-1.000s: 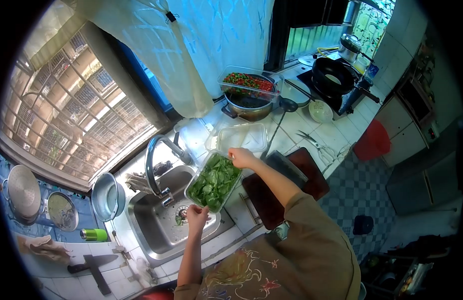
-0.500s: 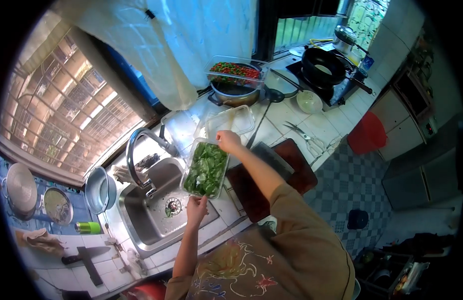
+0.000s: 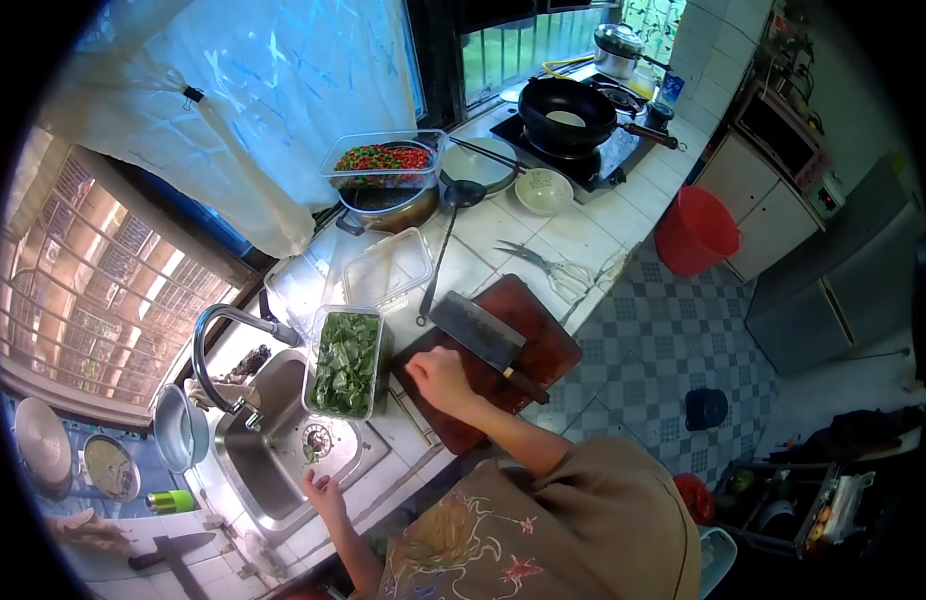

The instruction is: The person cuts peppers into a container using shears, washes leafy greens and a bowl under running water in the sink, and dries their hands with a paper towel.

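Observation:
A clear container of green leaves (image 3: 345,362) rests at the sink's right edge, touched by neither hand. My left hand (image 3: 325,494) hangs over the front of the steel sink (image 3: 253,462), its fingers apart and nothing in them. Over the left part of the dark red cutting board (image 3: 545,335) is my right hand (image 3: 438,378), fingers curled; whether anything is between them is hidden. A cleaver (image 3: 478,330) lies on the board beyond that hand. Some green scraps are at the sink drain (image 3: 316,440).
Behind stand a pot (image 3: 391,212) under a box of chopped chillies (image 3: 383,160), a clear lid (image 3: 388,268), a ladle (image 3: 463,195), scissors (image 3: 553,268), a bowl (image 3: 543,191) and a black wok (image 3: 567,115) on the stove. The faucet (image 3: 218,320) arches over the sink.
Both hands have let go of the leaf container, which now stands by the sink. My right hand has moved over to the board, my left toward the sink's front. The view has shifted right.

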A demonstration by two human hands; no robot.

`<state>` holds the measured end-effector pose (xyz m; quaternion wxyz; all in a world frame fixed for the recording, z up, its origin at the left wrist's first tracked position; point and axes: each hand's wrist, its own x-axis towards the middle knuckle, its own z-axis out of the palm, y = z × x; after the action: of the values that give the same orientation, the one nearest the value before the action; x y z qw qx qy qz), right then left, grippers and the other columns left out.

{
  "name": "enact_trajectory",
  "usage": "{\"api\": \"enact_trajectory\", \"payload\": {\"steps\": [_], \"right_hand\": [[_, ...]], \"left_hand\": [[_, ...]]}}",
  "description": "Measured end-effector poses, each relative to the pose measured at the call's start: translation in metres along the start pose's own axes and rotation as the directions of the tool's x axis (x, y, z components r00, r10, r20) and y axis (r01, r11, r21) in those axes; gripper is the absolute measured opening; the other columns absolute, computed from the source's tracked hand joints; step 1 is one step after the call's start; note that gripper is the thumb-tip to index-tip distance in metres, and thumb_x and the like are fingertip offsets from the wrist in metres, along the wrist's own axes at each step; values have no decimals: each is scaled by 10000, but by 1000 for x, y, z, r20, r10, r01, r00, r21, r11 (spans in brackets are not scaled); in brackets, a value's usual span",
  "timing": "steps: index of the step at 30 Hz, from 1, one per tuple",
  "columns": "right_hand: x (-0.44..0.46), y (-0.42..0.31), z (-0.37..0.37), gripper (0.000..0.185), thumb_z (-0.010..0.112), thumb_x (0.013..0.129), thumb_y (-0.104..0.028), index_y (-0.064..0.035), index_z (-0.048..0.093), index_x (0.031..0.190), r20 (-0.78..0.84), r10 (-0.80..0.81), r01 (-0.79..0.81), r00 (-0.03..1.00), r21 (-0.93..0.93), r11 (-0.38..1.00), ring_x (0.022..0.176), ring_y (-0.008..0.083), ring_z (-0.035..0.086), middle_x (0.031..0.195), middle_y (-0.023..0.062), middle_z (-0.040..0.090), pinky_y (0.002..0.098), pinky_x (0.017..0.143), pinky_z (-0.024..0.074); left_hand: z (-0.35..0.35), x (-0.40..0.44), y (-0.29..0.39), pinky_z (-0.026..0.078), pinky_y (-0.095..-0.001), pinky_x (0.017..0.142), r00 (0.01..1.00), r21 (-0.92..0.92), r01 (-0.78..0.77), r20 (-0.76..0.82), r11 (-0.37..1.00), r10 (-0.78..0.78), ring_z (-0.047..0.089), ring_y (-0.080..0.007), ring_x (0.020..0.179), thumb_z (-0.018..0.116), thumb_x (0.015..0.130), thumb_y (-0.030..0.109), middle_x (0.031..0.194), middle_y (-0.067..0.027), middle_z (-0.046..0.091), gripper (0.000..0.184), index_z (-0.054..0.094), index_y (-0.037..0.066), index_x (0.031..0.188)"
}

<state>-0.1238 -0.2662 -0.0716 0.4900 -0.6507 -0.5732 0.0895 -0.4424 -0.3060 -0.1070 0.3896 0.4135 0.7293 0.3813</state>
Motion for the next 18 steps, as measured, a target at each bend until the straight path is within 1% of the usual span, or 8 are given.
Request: {"api": "enact_trajectory", "payload": {"steps": [2, 5, 7, 8, 9, 11, 16, 18], "right_hand": [[-13, 14, -16, 58, 580, 709, -138, -90, 559, 683, -20, 49, -49, 999, -15, 999, 650, 285, 531, 651, 67, 570, 418, 588, 400], [-36, 38, -36, 73, 569, 708, -113, -113, 568, 781, 18, 146, -143, 989, -113, 983, 725, 272, 534, 737, 48, 598, 415, 652, 388], [-46, 43, -52, 60, 572, 712, -105, -109, 588, 769, 0, 203, -199, 979, -173, 965, 734, 251, 544, 719, 46, 605, 379, 659, 391], [-51, 44, -60, 61, 572, 713, -108, -110, 590, 771, -14, 228, -226, 974, -204, 953, 734, 246, 545, 715, 42, 606, 378, 662, 389], [-53, 43, -68, 63, 571, 714, -111, -111, 592, 773, -35, 254, -255, 967, -233, 938, 733, 241, 546, 712, 37, 606, 378, 666, 387], [-62, 47, -80, 63, 570, 713, -120, -115, 585, 773, -77, 288, -298, 955, -260, 919, 745, 248, 541, 727, 35, 605, 391, 665, 383], [-59, 42, -111, 88, 568, 716, -116, -113, 593, 801, -112, 364, -379, 925, -347, 858, 735, 231, 546, 717, 27, 609, 375, 671, 384], [-54, 48, -118, 94, 565, 718, -114, -109, 590, 808, -148, 346, -376, 927, -400, 836, 733, 232, 555, 714, 34, 612, 373, 662, 400]], "left_hand": [[0, -1, -3, 435, -239, 566, 998, 41, -50, -25, 998, 51, 507, -131, 675, 480, 733, 23, 770, -84, 524, 420, 387, 33, 1143], [0, -5, -1, 444, -271, 633, 987, 139, -155, 68, 978, 146, 523, -158, 756, 502, 741, 35, 829, -110, 539, 384, 424, 20, 1117], [0, -18, 15, 439, -295, 686, 944, 230, -314, 180, 921, 277, 535, -171, 770, 511, 752, 53, 850, -119, 552, 347, 453, 5, 1091], [1, -33, 37, 437, -302, 696, 950, 230, -296, 172, 927, 260, 544, -191, 777, 519, 758, 62, 864, -127, 560, 296, 491, -7, 1044], [-2, -31, 30, 437, -302, 696, 946, 221, -308, 180, 926, 271, 544, -191, 777, 519, 758, 62, 864, -127, 560, 296, 491, -7, 1044], [-10, -24, 6, 438, -313, 706, 891, 308, -446, 235, 840, 388, 552, -220, 788, 527, 758, 63, 866, -135, 565, 252, 519, -7, 999], [-18, -24, -21, 435, -338, 719, 888, 209, -440, 245, 874, 389, 552, -256, 786, 542, 747, 62, 841, -148, 563, 188, 543, -7, 922], [-25, -35, -20, 432, -348, 702, 852, 328, -523, 239, 787, 466, 546, -271, 762, 543, 730, 52, 803, -147, 556, 176, 548, -4, 897]]}}
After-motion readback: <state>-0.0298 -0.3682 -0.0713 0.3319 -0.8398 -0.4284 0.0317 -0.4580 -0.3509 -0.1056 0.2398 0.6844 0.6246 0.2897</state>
